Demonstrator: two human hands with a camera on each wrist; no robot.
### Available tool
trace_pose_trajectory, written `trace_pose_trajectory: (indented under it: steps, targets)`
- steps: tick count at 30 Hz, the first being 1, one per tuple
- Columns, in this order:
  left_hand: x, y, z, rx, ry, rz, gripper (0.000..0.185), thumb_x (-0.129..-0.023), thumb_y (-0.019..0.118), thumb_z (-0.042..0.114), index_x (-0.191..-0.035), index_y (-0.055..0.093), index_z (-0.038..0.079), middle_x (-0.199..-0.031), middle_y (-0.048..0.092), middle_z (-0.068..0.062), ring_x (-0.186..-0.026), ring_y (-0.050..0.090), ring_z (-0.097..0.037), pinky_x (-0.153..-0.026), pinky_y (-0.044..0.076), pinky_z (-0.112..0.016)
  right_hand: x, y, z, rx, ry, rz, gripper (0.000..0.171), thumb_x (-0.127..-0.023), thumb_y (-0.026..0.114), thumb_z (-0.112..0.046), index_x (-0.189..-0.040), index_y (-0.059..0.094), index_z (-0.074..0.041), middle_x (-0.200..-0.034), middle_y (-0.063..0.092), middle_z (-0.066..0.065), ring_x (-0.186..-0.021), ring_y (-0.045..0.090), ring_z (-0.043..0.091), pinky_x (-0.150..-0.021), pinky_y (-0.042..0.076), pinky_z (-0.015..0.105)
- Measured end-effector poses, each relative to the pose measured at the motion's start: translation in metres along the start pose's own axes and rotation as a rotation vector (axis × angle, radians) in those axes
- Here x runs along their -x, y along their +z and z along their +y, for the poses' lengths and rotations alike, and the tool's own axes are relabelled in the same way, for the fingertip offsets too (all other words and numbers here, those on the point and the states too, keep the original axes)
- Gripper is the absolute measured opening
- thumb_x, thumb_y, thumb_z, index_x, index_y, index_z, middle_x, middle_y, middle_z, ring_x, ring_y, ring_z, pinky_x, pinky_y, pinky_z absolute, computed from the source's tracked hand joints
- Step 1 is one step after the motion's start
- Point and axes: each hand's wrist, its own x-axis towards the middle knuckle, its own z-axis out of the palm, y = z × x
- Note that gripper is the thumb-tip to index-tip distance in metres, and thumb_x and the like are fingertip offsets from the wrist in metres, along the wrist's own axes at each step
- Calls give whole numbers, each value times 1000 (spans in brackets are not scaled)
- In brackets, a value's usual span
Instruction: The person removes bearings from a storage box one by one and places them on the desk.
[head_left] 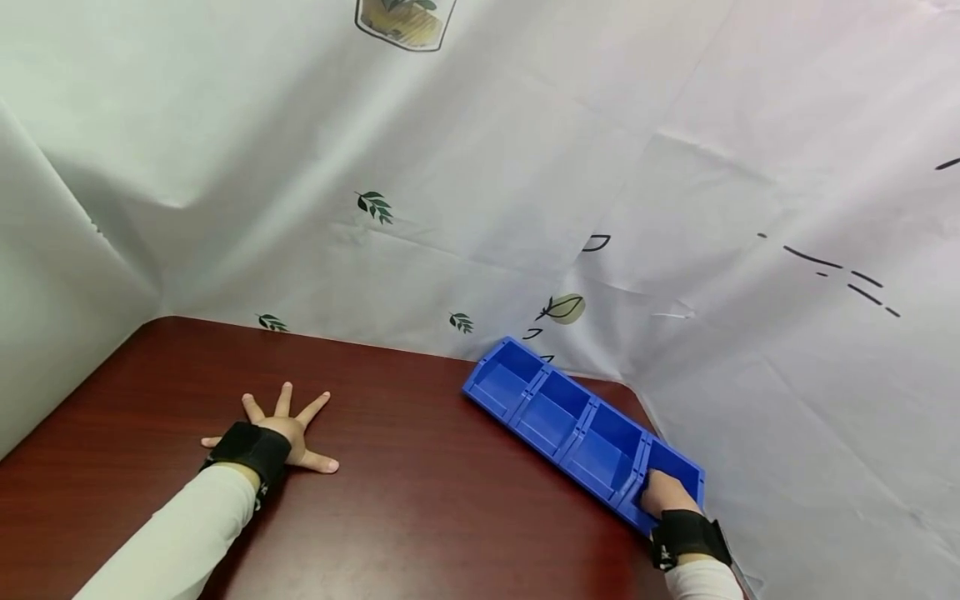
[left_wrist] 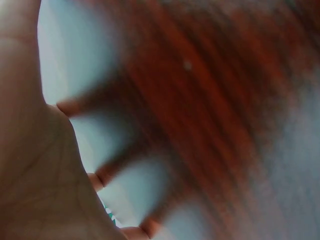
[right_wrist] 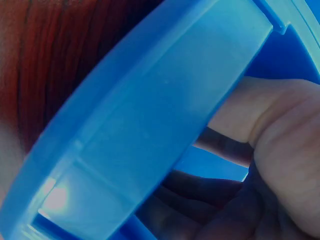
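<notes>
A blue bin tray of four open compartments in a row is seen toward the right edge of the dark red wooden table, its long axis running from about ten o'clock at the far end to four o'clock at the near end. The near end, at roughly four o'clock in the head view, is gripped by the right hand: the fingers are curled over the front wall into the nearest compartment, and in the right wrist view the thumb is shown pressed against the inside of the blue wall with the fingers folded below it. From that grip the rest of the tray extends away toward ten o'clock, so that nearly the whole length lies beyond the hand. All four compartments appear to hold nothing. The left hand is laid palm-down on the table at about eight o'clock, well apart from the tray, with its fingers spread and straight and nothing held; the left wrist view is too blurred to add more than splayed fingers over the wood. Behind and to the right, a white printed cloth with leaf motifs is hung as a backdrop, touching the table's far edge.
</notes>
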Motion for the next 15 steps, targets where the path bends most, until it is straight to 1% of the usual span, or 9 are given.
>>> trace_pose_trajectory:
  steps: [3, 4, 8, 10, 12, 15]
  targets:
    - [-1, 1, 3, -5, 1, 2, 134, -61, 81, 75, -162, 12, 21, -162, -14, -28, -134, -27, -67, -80, 7, -96, 2, 0, 6, -9, -21, 27, 12, -81, 60, 1, -91, 58, 9, -86, 63, 23, -75, 56, 31, -70, 49, 48]
    - [-2, 2, 3, -4, 1, 2, 134, -60, 81, 75, -162, 12, 22, -162, -14, -28, -134, -27, -67, -79, 7, -96, 2, 0, 8, -12, -28, 37, 11, -80, 62, 1, -88, 58, 7, -84, 62, 21, -74, 55, 30, -69, 48, 47]
    - [-8, 6, 2, -9, -5, -3, 138, -56, 79, 80, -162, 10, 25, -163, -14, -27, -135, -28, -66, -78, 4, -96, 2, -1, 13, -4, -64, 89, 20, -76, 72, -4, -86, 57, 6, -81, 62, 18, -73, 57, 29, -67, 49, 49]
    - [-10, 6, 1, -11, -4, -3, 139, -56, 78, 81, -162, 9, 24, -163, -14, -27, -135, -28, -66, -78, 3, -96, 1, -1, 11, -13, -77, 115, 20, -74, 73, -5, -82, 55, 2, -77, 60, 14, -70, 54, 27, -64, 46, 46]
    - [-10, 6, -1, -15, -4, -1, 139, -57, 78, 81, -162, 9, 24, -162, -14, -28, -134, -27, -67, -77, 4, -96, 1, -1, 8, -23, -90, 140, 20, -73, 73, -4, -79, 54, -1, -73, 56, 9, -67, 51, 25, -62, 44, 44]
    - [-5, 3, -2, -8, 2, 3, 136, -59, 80, 78, -162, 11, 22, -161, -15, -29, -132, -28, -68, -77, 6, -96, 0, -2, 3, -32, -103, 160, 19, -71, 73, -3, -79, 56, 0, -73, 56, 8, -67, 50, 24, -61, 43, 43]
